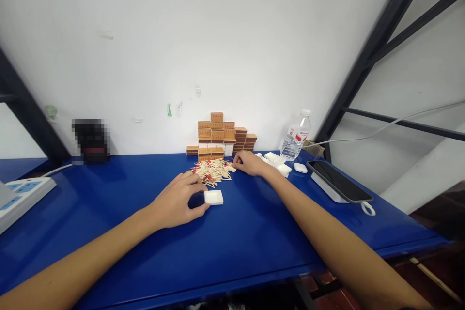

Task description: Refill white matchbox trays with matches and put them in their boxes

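My left hand (181, 198) curves around a small white matchbox tray (213, 197), its thumb and fingers gripping the left end. The tray lies open side up on the blue table and looks empty. Just behind it is a loose heap of red-tipped matches (214, 172). At the right edge of that heap, my right hand (247, 162) has its fingertips pinched together, with what looks like a match between them. Behind the heap, brown matchboxes (217, 134) stand stacked against the wall. More white trays (274, 158) lie to the right of my right hand.
A water bottle (296, 138) stands at the back right, near a white earbud case (300, 168). A phone (339, 180) rests on a white box. At the left edge sits a power strip (32, 193). Dark metal posts (363, 65) rise at both sides.
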{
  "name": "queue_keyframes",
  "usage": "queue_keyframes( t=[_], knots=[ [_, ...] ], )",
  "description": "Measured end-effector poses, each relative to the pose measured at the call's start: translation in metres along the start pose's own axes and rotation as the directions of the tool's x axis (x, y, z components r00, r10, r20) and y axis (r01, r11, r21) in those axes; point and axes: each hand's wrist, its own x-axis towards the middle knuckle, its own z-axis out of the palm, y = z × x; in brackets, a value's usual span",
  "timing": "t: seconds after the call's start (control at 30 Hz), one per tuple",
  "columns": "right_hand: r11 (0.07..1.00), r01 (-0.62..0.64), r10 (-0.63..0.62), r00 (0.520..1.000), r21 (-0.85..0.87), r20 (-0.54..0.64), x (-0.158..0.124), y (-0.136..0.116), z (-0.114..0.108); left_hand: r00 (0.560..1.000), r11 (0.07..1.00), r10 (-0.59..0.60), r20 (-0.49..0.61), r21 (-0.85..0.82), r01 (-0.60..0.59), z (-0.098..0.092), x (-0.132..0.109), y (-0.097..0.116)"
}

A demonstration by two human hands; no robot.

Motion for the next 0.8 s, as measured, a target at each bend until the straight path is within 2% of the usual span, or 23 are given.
queue_keyframes(
  t=[0.23,0.37,0.47,0.63,0.8],
  knots=[
    [0.999,-0.029,0.026,0.985,0.015,0.169,-0.012,0.003,-0.016,1.0,1.0,0.008,-0.015,0.004,-0.008,-0.001,0.0,0.001],
    [0.999,-0.026,0.021,0.973,0.019,0.232,-0.018,0.0,-0.018,1.0,1.0,0.009,-0.017,0.006,-0.009,-0.002,0.0,0.0],
    [0.999,-0.022,0.016,0.972,0.024,0.234,-0.02,-0.002,-0.015,1.0,1.0,0.014,-0.023,-0.003,-0.014,-0.002,-0.001,0.0],
    [0.999,-0.023,0.019,0.986,0.027,0.165,-0.021,-0.002,-0.011,1.0,1.0,-0.008,0.01,0.003,0.008,-0.002,0.0,0.001],
    [0.999,0.03,-0.026,0.978,-0.017,0.208,-0.022,0.0,-0.011,1.0,1.0,-0.002,0.009,0.003,0.002,-0.003,0.0,0.0]
  ],
)
